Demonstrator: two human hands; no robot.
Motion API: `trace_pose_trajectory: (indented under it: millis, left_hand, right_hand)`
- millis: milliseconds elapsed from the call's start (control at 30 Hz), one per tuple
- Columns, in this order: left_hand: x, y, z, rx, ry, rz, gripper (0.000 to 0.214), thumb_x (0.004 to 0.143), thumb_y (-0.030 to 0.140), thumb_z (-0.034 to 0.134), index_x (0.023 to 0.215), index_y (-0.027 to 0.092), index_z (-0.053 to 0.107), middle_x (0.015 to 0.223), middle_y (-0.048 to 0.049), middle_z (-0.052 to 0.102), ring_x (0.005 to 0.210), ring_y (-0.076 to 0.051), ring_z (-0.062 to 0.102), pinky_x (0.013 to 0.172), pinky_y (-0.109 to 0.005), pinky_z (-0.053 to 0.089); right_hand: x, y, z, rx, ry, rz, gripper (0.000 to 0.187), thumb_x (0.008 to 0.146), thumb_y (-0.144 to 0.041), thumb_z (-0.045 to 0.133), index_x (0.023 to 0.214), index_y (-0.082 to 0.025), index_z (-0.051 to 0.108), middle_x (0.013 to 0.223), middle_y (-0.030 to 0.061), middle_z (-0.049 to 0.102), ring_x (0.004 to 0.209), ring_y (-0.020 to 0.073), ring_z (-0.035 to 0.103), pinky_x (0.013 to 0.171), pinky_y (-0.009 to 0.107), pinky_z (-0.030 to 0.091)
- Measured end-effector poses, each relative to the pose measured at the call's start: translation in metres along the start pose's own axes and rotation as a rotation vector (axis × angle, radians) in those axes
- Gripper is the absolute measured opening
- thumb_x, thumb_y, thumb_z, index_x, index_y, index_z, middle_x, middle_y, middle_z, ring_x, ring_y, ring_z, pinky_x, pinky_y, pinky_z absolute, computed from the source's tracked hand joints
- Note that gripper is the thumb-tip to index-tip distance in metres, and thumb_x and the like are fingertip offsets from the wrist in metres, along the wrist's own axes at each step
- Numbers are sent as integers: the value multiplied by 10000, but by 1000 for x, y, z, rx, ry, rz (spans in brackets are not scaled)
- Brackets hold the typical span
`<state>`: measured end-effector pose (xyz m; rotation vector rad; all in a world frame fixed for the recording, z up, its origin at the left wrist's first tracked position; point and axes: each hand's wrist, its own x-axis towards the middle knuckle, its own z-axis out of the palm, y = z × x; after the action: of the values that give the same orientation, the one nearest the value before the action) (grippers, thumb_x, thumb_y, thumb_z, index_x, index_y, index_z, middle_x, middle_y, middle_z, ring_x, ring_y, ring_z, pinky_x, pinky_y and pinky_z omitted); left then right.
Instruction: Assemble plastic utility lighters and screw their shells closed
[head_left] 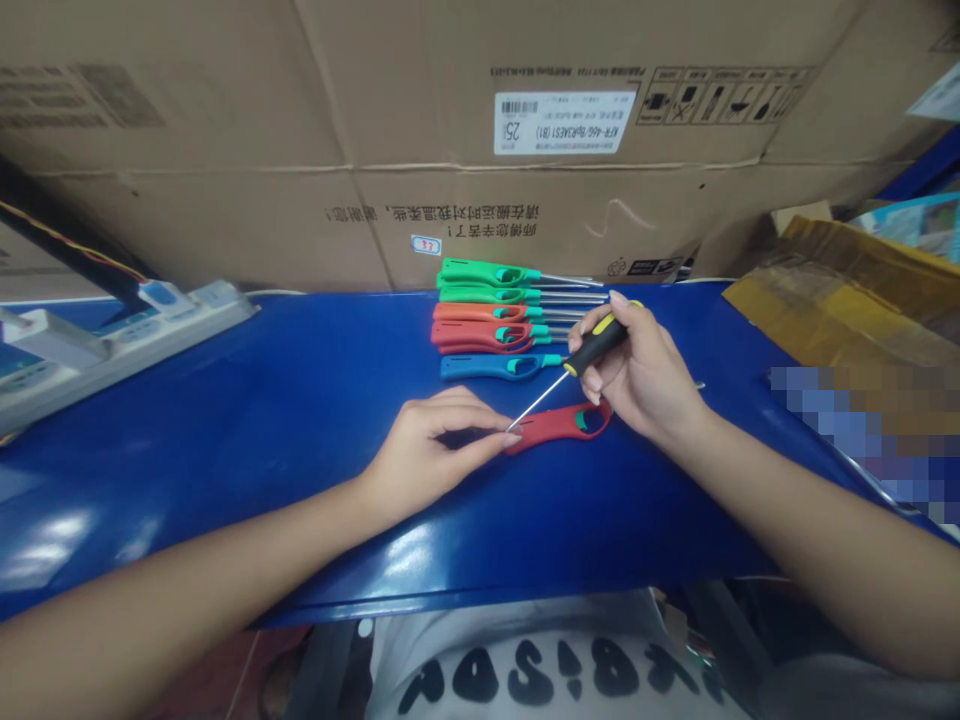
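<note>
A red stick lighter (559,425) lies flat on the blue table (300,400). My left hand (431,450) pinches its left end, fingers closed on it. My right hand (637,375) grips a black-and-yellow screwdriver (596,345), whose thin shaft slants down to the left, its tip meeting the red lighter's left end by my left fingertips. Behind them sits a row of several lighters (499,320), green at the back, then red, then blue at the front, metal nozzles pointing right.
Large cardboard boxes (450,150) wall off the back of the table. A white power strip (112,335) lies at the far left. Brown packaging (847,300) is piled at the right. The table's front edge runs just above my lap.
</note>
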<state>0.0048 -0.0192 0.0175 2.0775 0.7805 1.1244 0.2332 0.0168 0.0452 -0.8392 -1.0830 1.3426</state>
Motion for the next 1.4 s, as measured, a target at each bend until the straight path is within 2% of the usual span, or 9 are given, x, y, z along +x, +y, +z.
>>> trace_pose_trajectory:
  millis: [400, 633, 767, 900, 1000, 1100, 1200, 1267, 1400]
  left_hand:
    - [0, -1, -1, 14, -15, 9, 64, 879, 195, 760, 911, 189, 815, 854, -47, 805, 797, -176, 717, 772, -298, 585]
    - [-1, -5, 0, 33, -46, 15, 76, 878, 223, 765, 928, 200, 817, 868, -51, 809, 783, -178, 727, 750, -304, 586]
    - [-3, -4, 3, 48, -78, -23, 60, 864, 236, 776, 893, 201, 816, 814, -48, 793, 738, -169, 718, 701, -291, 580]
    - [-4, -1, 6, 40, -138, -62, 65, 865, 249, 769, 861, 200, 811, 809, -52, 791, 734, -171, 717, 693, -292, 584]
    - [-6, 2, 7, 48, -195, -101, 68, 864, 250, 762, 866, 206, 814, 815, -47, 788, 744, -170, 715, 706, -289, 587]
    - [-6, 3, 7, 42, -213, -131, 71, 853, 258, 771, 851, 200, 813, 813, -44, 786, 751, -173, 718, 723, -290, 589]
    - [-6, 2, 7, 48, -193, -133, 82, 847, 269, 775, 824, 196, 803, 796, -39, 780, 711, -165, 710, 670, -271, 575]
    - [-6, 2, 7, 59, -189, -127, 72, 841, 265, 780, 812, 203, 800, 778, -29, 774, 684, -157, 700, 642, -259, 563]
    - [-7, 0, 8, 38, -203, -107, 70, 848, 259, 773, 820, 200, 796, 800, -35, 776, 733, -169, 708, 709, -286, 578]
  right_hand:
    - [-1, -3, 2, -4, 6, -12, 416, 793, -567, 740, 719, -181, 604, 674, -13, 653, 352, 77, 505, 297, 216, 423]
    - [-6, -8, 4, -91, -6, -97, 420, 802, -577, 734, 690, -188, 619, 657, 2, 648, 356, 96, 517, 299, 238, 445]
    - [-13, -15, 5, -216, -63, -185, 383, 835, -554, 726, 714, -197, 660, 674, 16, 657, 406, 107, 556, 346, 241, 470]
    - [-23, -32, 16, -412, -206, -238, 302, 901, -497, 676, 790, -217, 675, 685, 9, 681, 431, 104, 572, 375, 235, 464]
    - [-30, -43, 27, -618, -299, -357, 165, 874, -389, 735, 944, -241, 720, 733, -6, 701, 545, 118, 636, 516, 249, 538]
    - [-34, -44, 36, -695, -308, -563, 351, 768, -274, 845, 1093, -278, 712, 908, -8, 731, 785, 157, 714, 767, 285, 593]
    - [-35, -38, 40, -706, -306, -693, 289, 790, -228, 819, 1049, -282, 703, 984, -5, 735, 799, 153, 706, 806, 296, 591]
    - [-34, -35, 40, -707, -335, -628, 232, 845, -247, 761, 1067, -277, 702, 995, 10, 731, 796, 158, 703, 755, 294, 593]
    - [-30, -34, 34, -640, -580, -435, 479, 890, -191, 666, 1346, -304, 569, 1155, 41, 688, 986, 187, 711, 769, 290, 605]
